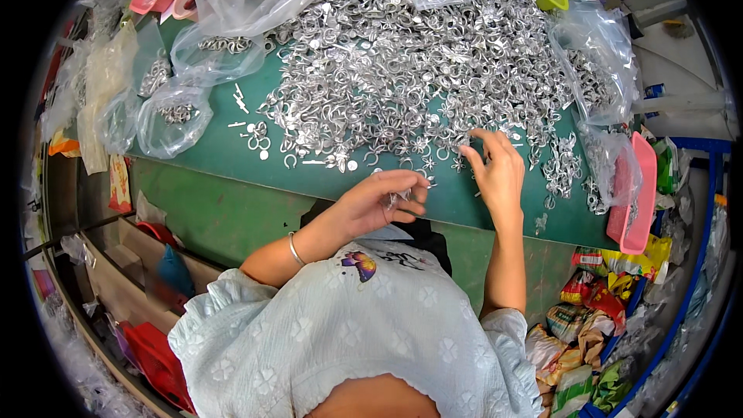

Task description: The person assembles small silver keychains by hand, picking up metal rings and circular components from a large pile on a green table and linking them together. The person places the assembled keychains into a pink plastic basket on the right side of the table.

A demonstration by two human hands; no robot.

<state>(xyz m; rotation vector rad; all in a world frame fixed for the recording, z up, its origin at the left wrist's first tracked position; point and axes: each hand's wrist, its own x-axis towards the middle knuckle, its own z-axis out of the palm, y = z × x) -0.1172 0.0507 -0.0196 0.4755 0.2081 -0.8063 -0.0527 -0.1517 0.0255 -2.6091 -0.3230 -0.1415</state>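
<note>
My right hand [495, 170] sits at the near edge of the big heap of small silver metal rings [402, 70], fingers spread and curled down, fingertips [481, 136] touching the pieces right under them. Nothing is pinched in it that I can make out; it looks loosely open, raking rather than gripping. My left hand [379, 205] hovers just beside it, closer to my body, fingers folded round a small clear plastic bag [396, 200], thumb and forefinger holding it.

To do this well, I judge I should draw out only a few pieces with the fingertips, pulling them toward me off the heap's edge onto the bare green table [232, 155], so they don't tangle. The bag mouth ought to stay wide and close under my right wrist, keeping the carry short. Loose strays lie to the left of my left hand, near the clear bags of parts [166, 112]; the pink tray [635, 193] stands off to the right of my right hand.
</note>
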